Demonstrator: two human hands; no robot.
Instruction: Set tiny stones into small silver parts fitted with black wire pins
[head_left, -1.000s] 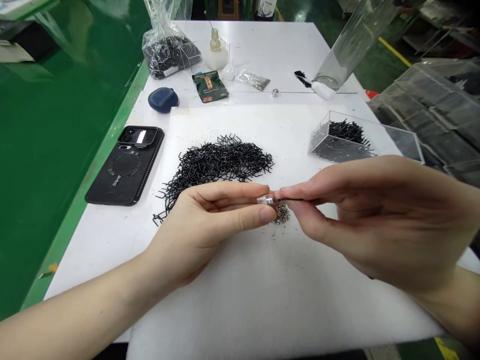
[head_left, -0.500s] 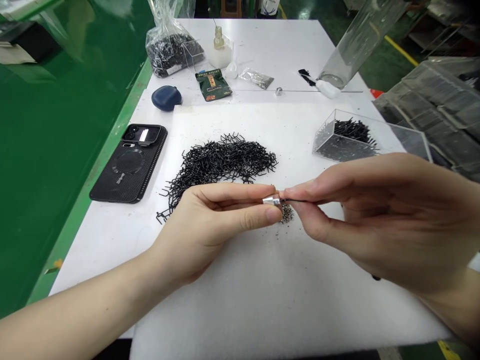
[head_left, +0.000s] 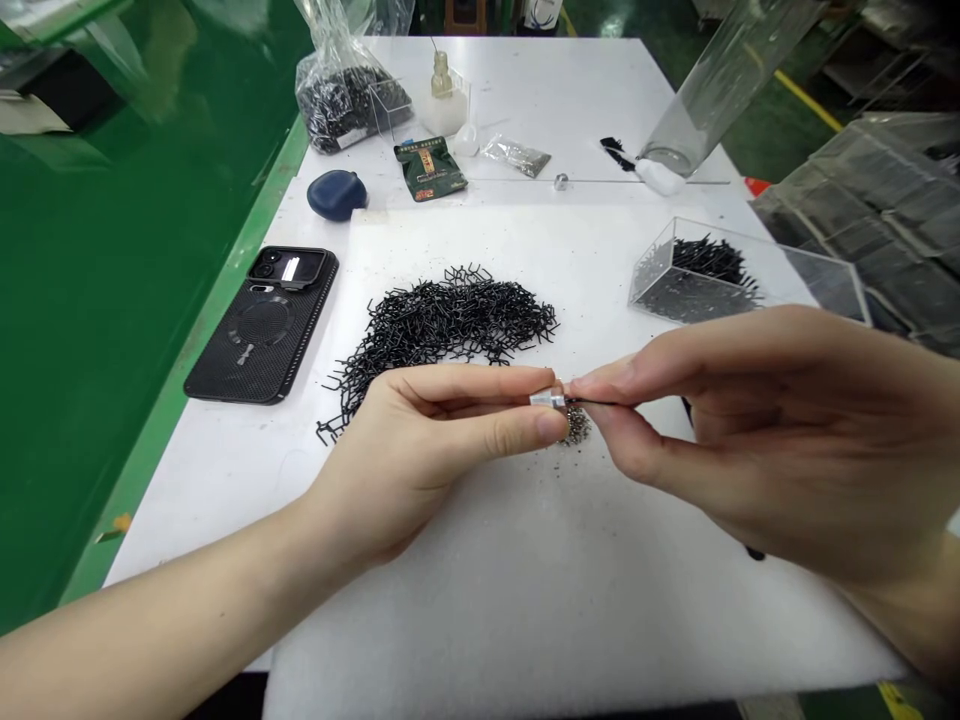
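Note:
Between the thumb and fingers of my left hand is a small silver metal fitting, tapered at its left end. My right hand pinches a thin black piece of wire, its left end meeting the fitting; whether it sits inside cannot be made out. Below the fingertips lies a small heap of tiny metal bits on the white foam sheet. Behind my left hand spreads a pile of short bent black pieces.
A black phone and a dark blue rounded object lie at left. At right stands a clear box with black pieces. Farther back are a plastic bag, green packet, dropper bottle and clear tube.
Both hands keep their grip with hardly any movement between them. The whole view has shifted very slightly, so things appear a little farther right.

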